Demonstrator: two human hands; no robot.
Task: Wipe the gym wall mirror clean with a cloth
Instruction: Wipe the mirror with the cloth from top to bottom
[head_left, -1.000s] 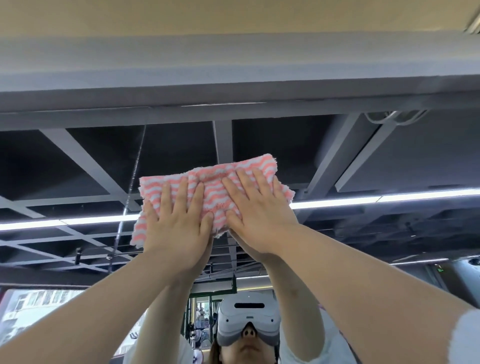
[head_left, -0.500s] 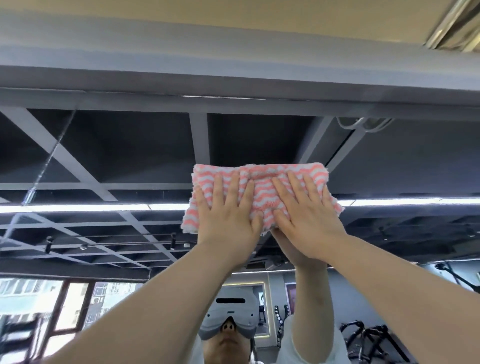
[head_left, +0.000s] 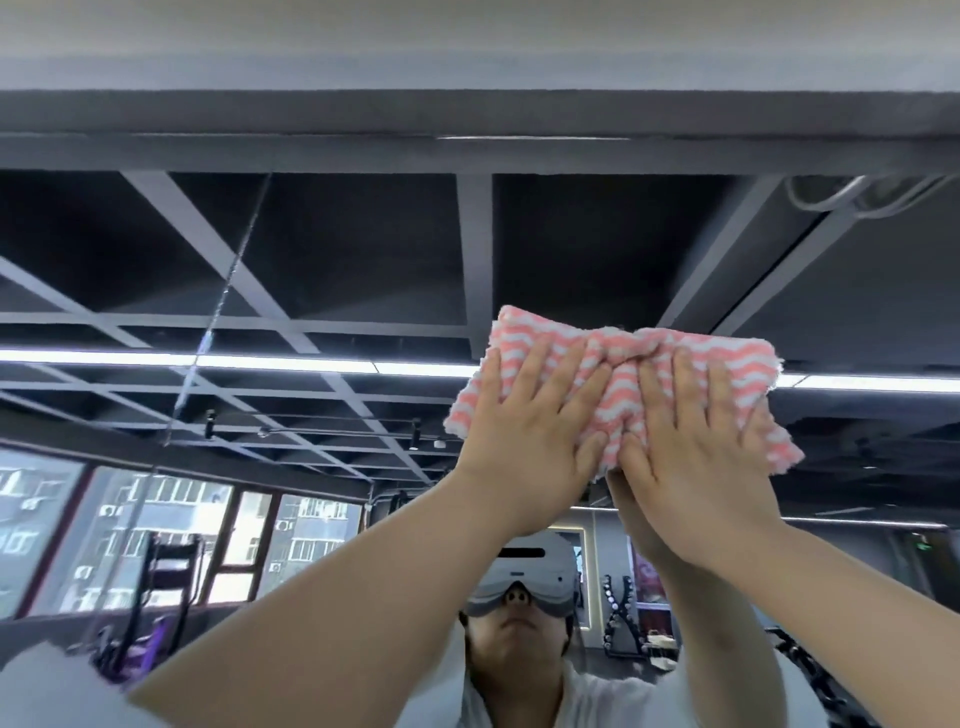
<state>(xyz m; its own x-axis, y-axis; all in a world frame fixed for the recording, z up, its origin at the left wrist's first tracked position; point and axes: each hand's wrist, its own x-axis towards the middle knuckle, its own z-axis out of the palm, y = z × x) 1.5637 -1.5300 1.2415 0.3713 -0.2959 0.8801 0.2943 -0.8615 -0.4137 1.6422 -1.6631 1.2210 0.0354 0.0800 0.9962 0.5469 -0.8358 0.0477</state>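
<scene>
A pink-and-white wavy-striped cloth (head_left: 737, 353) is pressed flat against the wall mirror (head_left: 337, 270), high up near its top edge. My left hand (head_left: 530, 447) lies on the cloth's left half with fingers spread. My right hand (head_left: 691, 462) lies beside it on the right half, palm down, fingers spread. Both arms are stretched upward. The cloth bunches a little between the two hands. The mirror reflects my arms, my headset and the dark ceiling grid.
The grey top frame (head_left: 467, 150) of the mirror runs across just above the cloth, with a pale wall over it. A vertical seam (head_left: 223, 296) crosses the glass at left. Reflected windows (head_left: 130, 530) and gym equipment (head_left: 150, 613) show lower down.
Both hands have slid the cloth to the right along the upper part of the mirror, staying side by side on it.
</scene>
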